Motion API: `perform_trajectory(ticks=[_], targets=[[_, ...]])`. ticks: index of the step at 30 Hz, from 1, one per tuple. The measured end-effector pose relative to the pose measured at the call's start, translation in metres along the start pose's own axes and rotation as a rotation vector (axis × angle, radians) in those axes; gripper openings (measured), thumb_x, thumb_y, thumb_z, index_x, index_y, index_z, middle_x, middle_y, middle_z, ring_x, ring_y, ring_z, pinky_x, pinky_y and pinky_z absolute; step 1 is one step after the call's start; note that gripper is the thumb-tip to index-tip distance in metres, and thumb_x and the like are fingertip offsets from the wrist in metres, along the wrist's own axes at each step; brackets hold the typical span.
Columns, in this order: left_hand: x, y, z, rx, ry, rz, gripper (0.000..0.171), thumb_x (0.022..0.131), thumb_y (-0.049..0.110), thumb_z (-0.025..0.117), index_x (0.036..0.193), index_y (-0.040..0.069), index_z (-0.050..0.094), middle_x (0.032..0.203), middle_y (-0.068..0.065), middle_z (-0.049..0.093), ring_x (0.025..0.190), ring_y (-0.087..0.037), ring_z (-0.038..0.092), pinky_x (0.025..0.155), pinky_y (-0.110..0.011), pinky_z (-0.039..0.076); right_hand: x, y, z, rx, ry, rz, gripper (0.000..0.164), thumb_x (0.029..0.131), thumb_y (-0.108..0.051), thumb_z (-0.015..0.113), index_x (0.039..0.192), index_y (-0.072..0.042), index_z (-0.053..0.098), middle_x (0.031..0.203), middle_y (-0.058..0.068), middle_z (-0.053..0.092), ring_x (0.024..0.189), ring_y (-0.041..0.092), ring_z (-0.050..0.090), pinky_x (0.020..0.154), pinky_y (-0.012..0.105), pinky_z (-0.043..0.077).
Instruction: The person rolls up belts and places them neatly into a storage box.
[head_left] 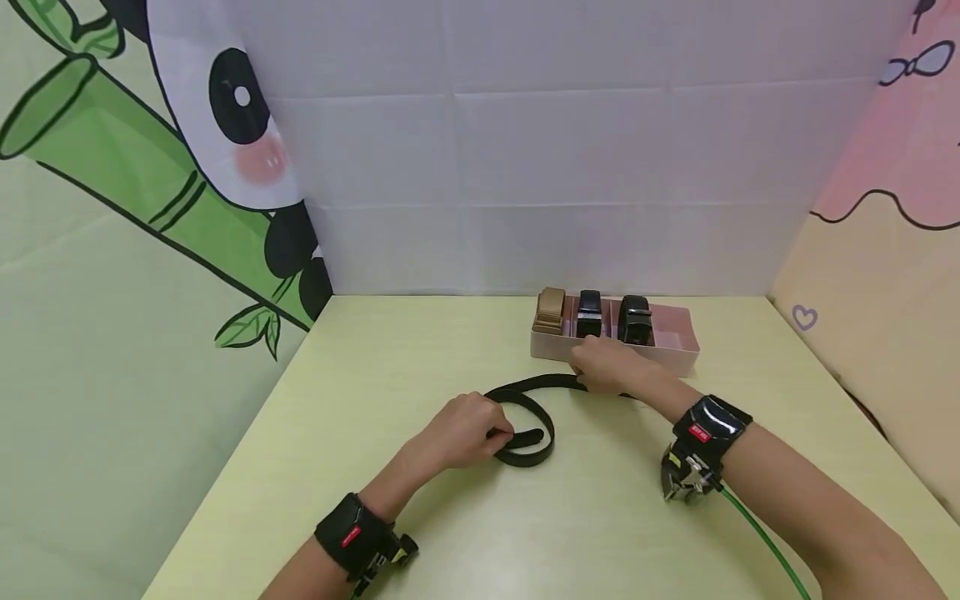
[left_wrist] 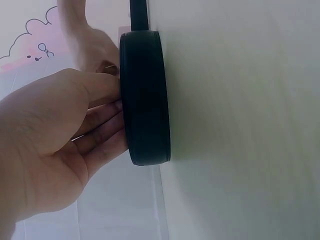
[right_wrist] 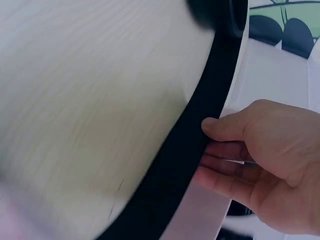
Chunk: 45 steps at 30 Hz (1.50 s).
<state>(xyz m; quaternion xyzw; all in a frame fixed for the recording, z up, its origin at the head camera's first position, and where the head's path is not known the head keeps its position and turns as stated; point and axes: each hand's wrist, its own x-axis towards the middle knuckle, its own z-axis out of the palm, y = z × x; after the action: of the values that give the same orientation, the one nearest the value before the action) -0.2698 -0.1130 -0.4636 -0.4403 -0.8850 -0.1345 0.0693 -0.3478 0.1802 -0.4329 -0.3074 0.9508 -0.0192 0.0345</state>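
Observation:
A black belt (head_left: pixel 551 381) stands on its edge on the table, its left part curled into a loose coil and the rest running right. My left hand (head_left: pixel 465 429) grips the coil at its left side; the left wrist view shows the outer face of the coiled belt (left_wrist: pixel 145 100) with fingers behind it. Further right, my right hand (head_left: pixel 609 365) pinches the straighter stretch just in front of the pink box. In the right wrist view the thumb lies on the strap (right_wrist: pixel 185 135) and the fingers go behind. The belt's right end is hidden by the right forearm in the head view.
At the back of the pale table (head_left: pixel 360 367) stands a pink divided box (head_left: pixel 678 362). It holds a rolled tan belt (head_left: pixel 550 310) and two rolled black belts, one in the middle (head_left: pixel 589 313) and one further right (head_left: pixel 635 319). Printed cloth surrounds the table.

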Motion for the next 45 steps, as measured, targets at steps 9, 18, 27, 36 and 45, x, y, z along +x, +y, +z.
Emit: perform_trajectory(ticks=[9,18,27,36,45], targets=[[-0.004,-0.003,-0.001,-0.036,0.006,0.005,0.021,0.094,0.0,0.081,0.079,0.016,0.083,0.074,0.008,0.073,0.065,0.001,0.041,0.062,-0.015,0.038,-0.066,0.037,0.004,0.119,0.061,0.022,0.046,0.102,-0.001,0.075,0.067,-0.018,0.05,0.066,-0.009,0.033,0.06,0.007,0.036,0.059,0.024,0.031],[-0.003,-0.003,-0.003,-0.041,0.0,0.048,0.027,0.093,-0.001,0.078,0.073,0.017,0.078,0.07,0.009,0.062,0.065,0.001,0.035,0.06,-0.014,0.03,-0.117,0.078,0.011,0.144,0.148,0.142,0.038,0.099,0.003,0.074,0.07,-0.016,0.059,0.068,-0.008,0.042,0.063,0.01,0.04,0.06,0.027,0.031],[-0.005,-0.005,0.002,-0.056,0.016,0.1,0.015,0.097,0.0,0.08,0.093,0.012,0.088,0.087,0.004,0.08,0.076,-0.003,0.066,0.073,-0.016,0.052,-0.122,0.086,0.007,0.206,0.112,0.146,0.021,0.099,0.001,0.075,0.082,-0.01,0.072,0.074,-0.005,0.058,0.066,0.011,0.049,0.061,0.026,0.037],[-0.005,-0.005,0.005,-0.041,0.041,0.125,0.016,0.099,0.0,0.078,0.091,0.013,0.085,0.086,0.004,0.077,0.078,-0.006,0.063,0.077,-0.02,0.053,-0.114,0.07,0.003,0.218,0.08,0.069,0.017,0.098,0.002,0.078,0.087,-0.01,0.075,0.079,-0.004,0.061,0.071,0.011,0.05,0.066,0.028,0.043],[-0.006,-0.005,0.006,-0.036,0.015,0.116,0.015,0.101,0.002,0.078,0.095,0.013,0.086,0.089,0.004,0.079,0.08,-0.006,0.066,0.078,-0.02,0.055,-0.079,0.017,-0.007,0.123,0.154,-0.032,0.003,0.1,-0.005,0.081,0.097,-0.004,0.082,0.083,0.002,0.076,0.068,0.01,0.059,0.065,0.03,0.053]])
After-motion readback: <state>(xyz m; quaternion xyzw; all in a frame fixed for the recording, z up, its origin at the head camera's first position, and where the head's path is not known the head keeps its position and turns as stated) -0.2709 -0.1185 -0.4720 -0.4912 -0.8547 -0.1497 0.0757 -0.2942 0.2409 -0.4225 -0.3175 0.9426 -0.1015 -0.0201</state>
